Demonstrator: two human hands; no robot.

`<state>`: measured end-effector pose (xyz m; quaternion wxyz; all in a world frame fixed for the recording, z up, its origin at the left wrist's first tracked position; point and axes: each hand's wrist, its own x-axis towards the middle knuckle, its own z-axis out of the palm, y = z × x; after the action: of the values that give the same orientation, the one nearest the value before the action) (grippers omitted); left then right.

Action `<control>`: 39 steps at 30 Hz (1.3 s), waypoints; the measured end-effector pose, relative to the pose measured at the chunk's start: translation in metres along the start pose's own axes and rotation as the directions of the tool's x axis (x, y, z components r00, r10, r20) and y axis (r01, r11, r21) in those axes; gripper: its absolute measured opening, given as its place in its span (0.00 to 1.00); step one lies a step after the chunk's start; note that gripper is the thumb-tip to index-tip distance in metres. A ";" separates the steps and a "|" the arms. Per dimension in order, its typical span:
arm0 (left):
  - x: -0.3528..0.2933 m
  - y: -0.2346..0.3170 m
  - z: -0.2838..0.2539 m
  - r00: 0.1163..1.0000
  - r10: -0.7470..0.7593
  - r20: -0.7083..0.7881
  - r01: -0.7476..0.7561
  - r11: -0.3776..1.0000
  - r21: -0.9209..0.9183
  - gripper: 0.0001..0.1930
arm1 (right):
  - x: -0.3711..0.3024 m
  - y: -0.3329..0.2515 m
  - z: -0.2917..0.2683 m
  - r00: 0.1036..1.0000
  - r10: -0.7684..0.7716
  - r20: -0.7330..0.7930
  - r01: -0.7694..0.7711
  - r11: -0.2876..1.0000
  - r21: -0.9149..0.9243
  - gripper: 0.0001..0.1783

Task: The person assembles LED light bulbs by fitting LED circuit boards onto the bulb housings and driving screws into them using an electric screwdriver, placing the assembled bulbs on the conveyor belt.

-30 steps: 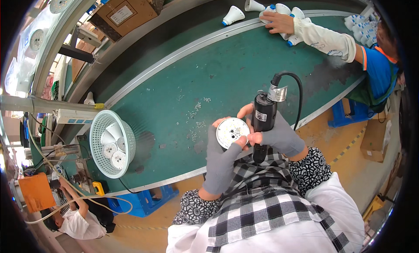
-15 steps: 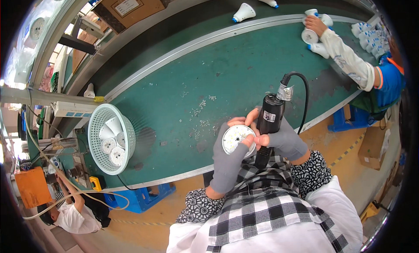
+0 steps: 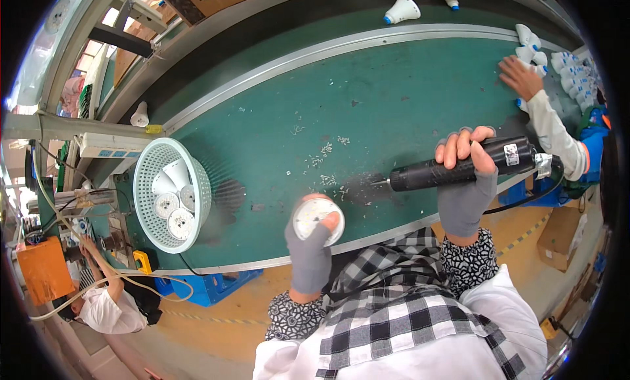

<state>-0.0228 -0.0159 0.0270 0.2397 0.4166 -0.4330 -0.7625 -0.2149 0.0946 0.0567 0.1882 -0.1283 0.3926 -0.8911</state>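
Note:
My left hand [image 3: 308, 258], in a grey fingerless glove, grips a white LED bulb [image 3: 307, 217] near the table's front edge. The bulb's round face points up, and my thumb lies across it. My right hand [image 3: 462, 193], gloved alike, is wrapped round a black electric screwdriver [image 3: 420, 175]. That tool lies nearly level, its thin bit pointing left toward small screws [image 3: 326, 180] scattered on the green tabletop [image 3: 275, 130]. The bit ends close to the screws; whether it touches one I cannot tell.
At the left a pale plastic basket [image 3: 142, 212] holds several white bulbs. A co-worker's hand [image 3: 523, 78] is by bulbs grouped at the far right. Another bulb [image 3: 402, 10] lies beyond the metal rail [image 3: 315, 52]. The screwdriver's cable [image 3: 525, 205] trails right.
My hands have parted: the left moved left with the bulb, the right moved right and forward. The screwdriver swung from upright to nearly level. The co-worker's hand has left the bulbs it touched.

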 end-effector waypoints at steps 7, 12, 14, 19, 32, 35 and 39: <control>-0.006 0.005 0.027 0.969 -0.243 0.043 0.245 0.968 -0.048 0.19 | 0.006 0.011 0.022 0.804 0.587 0.094 -0.473 0.727 -0.499 0.17; -0.012 0.007 0.033 0.983 -0.159 0.088 0.148 0.982 0.120 0.17 | -0.006 0.017 0.024 0.644 0.758 0.102 -0.544 0.548 -0.636 0.22; -0.015 0.007 0.034 0.989 -0.028 0.142 0.000 0.981 0.193 0.16 | -0.010 0.017 0.023 0.636 0.762 0.123 -0.532 0.549 -0.645 0.23; -0.020 0.001 0.037 0.987 -0.010 0.163 -0.026 0.976 0.218 0.15 | -0.006 0.014 0.019 0.498 0.858 0.126 -0.615 0.452 -0.646 0.21; 0.009 0.008 -0.007 0.997 -0.052 -0.065 0.050 0.998 -0.025 0.19 | 0.012 0.018 0.002 0.994 0.088 0.058 -0.079 0.985 -0.152 0.07; 0.014 0.015 -0.006 0.996 -0.077 -0.044 0.076 0.997 -0.024 0.19 | 0.024 0.043 0.005 0.988 -0.145 -0.051 0.138 0.983 -0.120 0.06; 0.018 0.014 0.000 0.996 -0.092 -0.011 0.093 0.995 0.031 0.18 | 0.038 0.062 0.014 0.958 -0.248 -0.144 0.237 0.968 -0.087 0.07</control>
<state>-0.0321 -0.0357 0.0313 0.1995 0.4435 -0.4243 -0.7638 -0.2296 0.0305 0.0224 0.0422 -0.1129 0.4176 -0.9006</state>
